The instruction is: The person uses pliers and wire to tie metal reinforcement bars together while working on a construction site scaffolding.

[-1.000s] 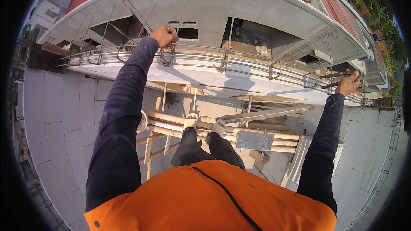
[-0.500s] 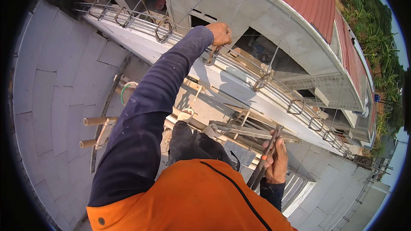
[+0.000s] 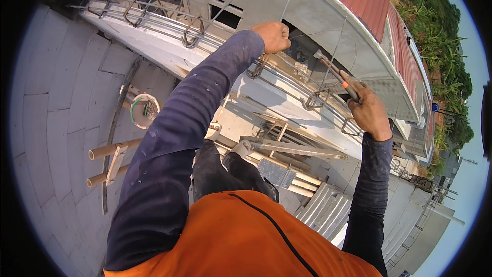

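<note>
My left hand (image 3: 274, 37) is closed over the rebar cage (image 3: 287, 83) on top of the white block wall, just above one of its stirrups (image 3: 258, 66). A thin wire (image 3: 313, 34) curves away to the right from the fingers, whose inner side is hidden. To the right, my right hand (image 3: 369, 109) grips pincers (image 3: 333, 69) with worn metal arms and an orange band on the handle. The head of the pincers points up and left, raised above the bars and apart from my left hand.
Below stand bamboo poles (image 3: 115, 150), a bucket (image 3: 145, 111) with a green rim and wooden planks (image 3: 292, 146). Upright rods (image 3: 335, 46) rise from the cage. Beyond the wall is a grey building with a red metal roof (image 3: 353, 0). Grey block wall (image 3: 56, 123) lies left.
My right hand has risen from beside my body to above the rebar, bringing the pincers up with it. My left hand has shifted slightly right, still closed.
</note>
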The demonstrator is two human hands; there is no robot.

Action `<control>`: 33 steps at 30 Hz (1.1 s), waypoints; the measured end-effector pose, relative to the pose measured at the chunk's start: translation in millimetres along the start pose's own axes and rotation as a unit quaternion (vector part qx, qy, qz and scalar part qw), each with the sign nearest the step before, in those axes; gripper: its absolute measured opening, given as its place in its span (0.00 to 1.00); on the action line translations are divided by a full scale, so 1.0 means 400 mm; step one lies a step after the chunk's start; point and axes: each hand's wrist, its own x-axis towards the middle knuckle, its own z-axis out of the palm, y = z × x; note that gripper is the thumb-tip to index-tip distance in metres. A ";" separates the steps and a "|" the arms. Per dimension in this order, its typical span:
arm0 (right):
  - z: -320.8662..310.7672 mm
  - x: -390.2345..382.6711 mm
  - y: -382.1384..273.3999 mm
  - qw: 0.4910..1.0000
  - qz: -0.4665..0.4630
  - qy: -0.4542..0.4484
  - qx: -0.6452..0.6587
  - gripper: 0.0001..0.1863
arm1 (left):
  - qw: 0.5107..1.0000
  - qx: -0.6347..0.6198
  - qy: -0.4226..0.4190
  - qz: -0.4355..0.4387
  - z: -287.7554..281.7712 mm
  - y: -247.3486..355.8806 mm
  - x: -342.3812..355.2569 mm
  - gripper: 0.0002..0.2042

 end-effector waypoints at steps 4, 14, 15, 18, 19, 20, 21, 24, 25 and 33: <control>-0.004 0.174 0.006 0.975 -0.060 -0.123 -0.175 0.43 | 0.996 -0.042 0.072 0.018 0.000 0.007 -0.002 0.12; 0.076 0.351 -0.030 0.939 -0.179 -0.268 -0.121 0.42 | 0.994 -0.068 0.050 0.067 -0.021 0.000 -0.019 0.11; 0.080 0.353 -0.034 0.941 -0.172 -0.264 -0.127 0.42 | 0.994 -0.073 0.041 0.068 -0.022 -0.002 -0.015 0.11; 0.076 0.356 -0.061 0.937 -0.170 -0.262 -0.156 0.42 | 0.994 -0.086 0.035 0.062 -0.017 -0.009 -0.011 0.09; 0.068 0.353 -0.068 0.935 -0.170 -0.262 -0.167 0.42 | 0.993 -0.092 0.031 0.062 -0.014 -0.009 -0.007 0.09; 0.062 0.359 -0.071 0.931 -0.164 -0.284 -0.162 0.42 | 0.993 -0.097 0.027 0.062 -0.011 -0.009 -0.004 0.09; 0.054 0.372 -0.073 0.926 -0.157 -0.306 -0.156 0.42 | 0.993 -0.102 0.023 0.061 -0.008 -0.009 -0.001 0.09; -0.010 0.379 -0.149 0.919 -0.060 -0.377 -0.095 0.43 | 0.991 -0.126 0.009 0.036 -0.016 -0.019 -0.004 0.08; -0.031 0.374 -0.165 0.915 -0.008 -0.398 -0.066 0.43 | 0.991 -0.131 0.008 0.034 -0.012 -0.022 0.003 0.08; 0.009 0.421 -0.146 0.906 -0.005 -0.413 -0.088 0.44 | 0.998 -0.039 0.035 -0.034 0.005 -0.011 0.034 0.12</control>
